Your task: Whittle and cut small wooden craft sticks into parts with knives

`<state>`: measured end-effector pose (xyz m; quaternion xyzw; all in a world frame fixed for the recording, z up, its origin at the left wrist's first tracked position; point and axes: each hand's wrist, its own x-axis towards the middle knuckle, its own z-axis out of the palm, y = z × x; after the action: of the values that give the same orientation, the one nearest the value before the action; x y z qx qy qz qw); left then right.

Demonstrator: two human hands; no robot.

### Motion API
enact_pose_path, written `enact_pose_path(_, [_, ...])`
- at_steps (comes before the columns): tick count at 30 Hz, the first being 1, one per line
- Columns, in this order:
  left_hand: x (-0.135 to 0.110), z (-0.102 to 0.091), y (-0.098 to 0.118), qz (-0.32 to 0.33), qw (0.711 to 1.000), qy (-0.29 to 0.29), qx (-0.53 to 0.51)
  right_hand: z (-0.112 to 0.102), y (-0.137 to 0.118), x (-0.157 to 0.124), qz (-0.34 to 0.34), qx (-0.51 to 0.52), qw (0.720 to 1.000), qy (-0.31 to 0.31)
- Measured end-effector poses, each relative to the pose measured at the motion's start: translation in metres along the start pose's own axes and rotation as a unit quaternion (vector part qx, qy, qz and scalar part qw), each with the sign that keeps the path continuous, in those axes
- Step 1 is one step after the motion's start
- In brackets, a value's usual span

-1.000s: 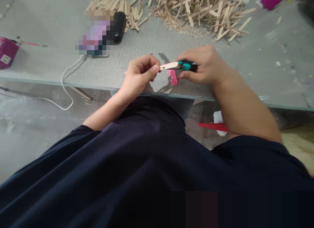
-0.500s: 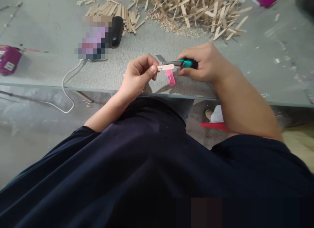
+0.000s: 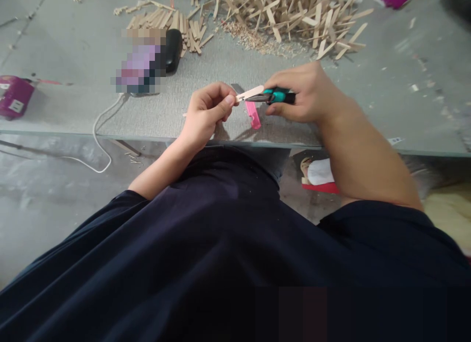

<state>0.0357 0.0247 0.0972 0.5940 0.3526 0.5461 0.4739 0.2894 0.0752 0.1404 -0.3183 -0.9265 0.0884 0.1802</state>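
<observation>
My left hand (image 3: 209,110) is closed in a pinch on one end of a small flat wooden stick (image 3: 250,92), held just above the grey table (image 3: 73,42) near its front edge. My right hand (image 3: 305,94) is wrapped round the teal-and-black handles of a small pair of pliers (image 3: 276,96). The pliers' dark jaws meet the stick's other end. A pink plastic piece (image 3: 253,114) lies on the table right under the stick, beside both hands.
A big heap of wooden sticks (image 3: 287,13) and sawdust lies at the table's back. A neater stack of sticks (image 3: 162,20), a black object (image 3: 172,50) and a white cable (image 3: 99,136) sit at left. A magenta box (image 3: 14,95) stands far left. Red-and-white things (image 3: 320,177) lie on the floor.
The stick's right end has tilted up a little and the pliers' jaws have shifted along it. Both hands stay in about the same place; the view has drifted slightly.
</observation>
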Motion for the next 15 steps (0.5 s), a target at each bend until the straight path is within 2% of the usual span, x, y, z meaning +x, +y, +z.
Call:
enact_pose_path(7, [-0.001, -0.002, -0.007, 0.026, 1.0, -0.004, 0.003, 0.002, 0.001, 0.0, -0.017, -0.003, 1.0, 0.007])
enact_pose_path(15, [-0.001, 0.003, -0.013, 0.031, 0.995, 0.087, 0.025, 0.004, -0.007, -0.001, 0.063, -0.127, 0.99, 0.012])
